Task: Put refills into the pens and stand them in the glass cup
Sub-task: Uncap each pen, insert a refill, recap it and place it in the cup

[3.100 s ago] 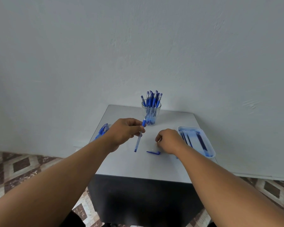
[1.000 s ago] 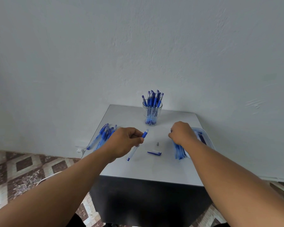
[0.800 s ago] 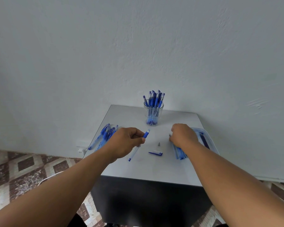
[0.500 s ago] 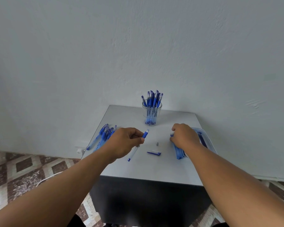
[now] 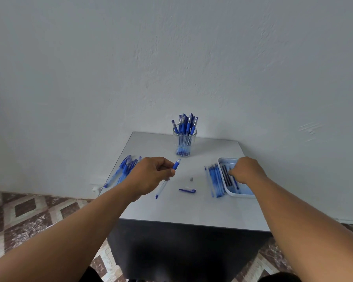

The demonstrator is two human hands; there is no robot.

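My left hand (image 5: 151, 176) grips an empty clear pen barrel with a blue grip (image 5: 167, 180), tilted above the table with its open end toward the glass cup (image 5: 184, 143). The cup stands at the table's back edge with several blue pens upright in it. My right hand (image 5: 246, 169) reaches into the white tray (image 5: 240, 196), its curled fingertips down among the dark refills (image 5: 226, 177); whether they pinch one is hidden. A small metal pen tip (image 5: 191, 179) and a blue cap (image 5: 187, 190) lie between my hands.
Several blue pens lie in a row (image 5: 214, 180) against the tray's left side. Another heap of blue pens (image 5: 123, 169) sits at the table's left edge. The small grey table (image 5: 181, 212) stands against a white wall, with patterned floor tiles around it.
My right hand has moved right, off the row of pens beside the tray and into the tray over the refills. My left hand has kept the barrel nearly still.
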